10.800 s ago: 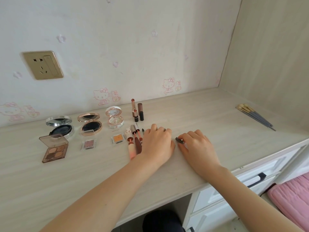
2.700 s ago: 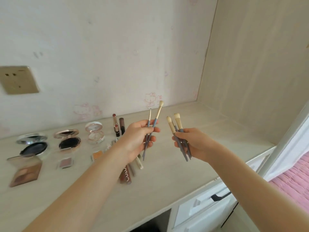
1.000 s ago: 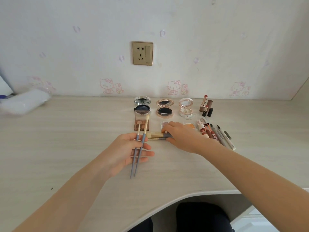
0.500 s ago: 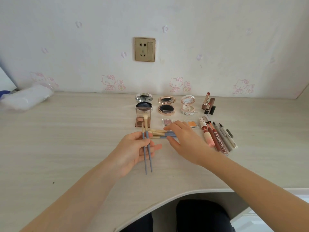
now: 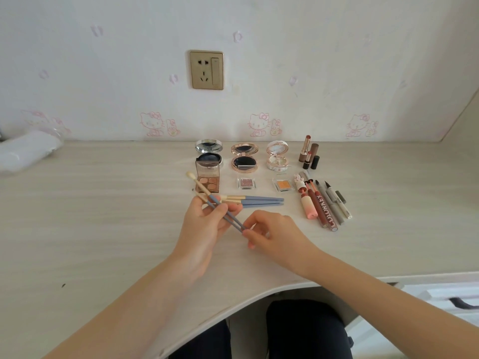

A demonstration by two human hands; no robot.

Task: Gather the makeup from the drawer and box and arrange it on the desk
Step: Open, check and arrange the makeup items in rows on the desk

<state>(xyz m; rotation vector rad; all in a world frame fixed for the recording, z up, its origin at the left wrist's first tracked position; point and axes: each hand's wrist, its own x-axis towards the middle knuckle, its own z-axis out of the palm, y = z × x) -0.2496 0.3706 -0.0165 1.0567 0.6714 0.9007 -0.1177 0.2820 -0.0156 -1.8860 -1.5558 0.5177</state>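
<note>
Makeup brushes (image 5: 233, 222), two slim ones with grey-blue handles and pale bristle tips, are gripped in my left hand (image 5: 204, 226) above the pale wood-grain tabletop (image 5: 103, 216), slanting over an open square palette (image 5: 208, 183) that holds four brown and peach pans. Behind it, a round silver compact (image 5: 209, 154) stands open on a dark cushion. Three matching brushes (image 5: 261, 200) lie flat side by side, beside an open rose-gold compact (image 5: 243, 161). My right hand (image 5: 274, 235) pinches the held pair's handle ends. Two clear square pots (image 5: 246, 183) hold pink glitter and orange powder. Rightmost are a white floral compact (image 5: 277, 158), upright lipsticks (image 5: 308, 154), and tubes and pens (image 5: 324, 203) lying in a row
</note>
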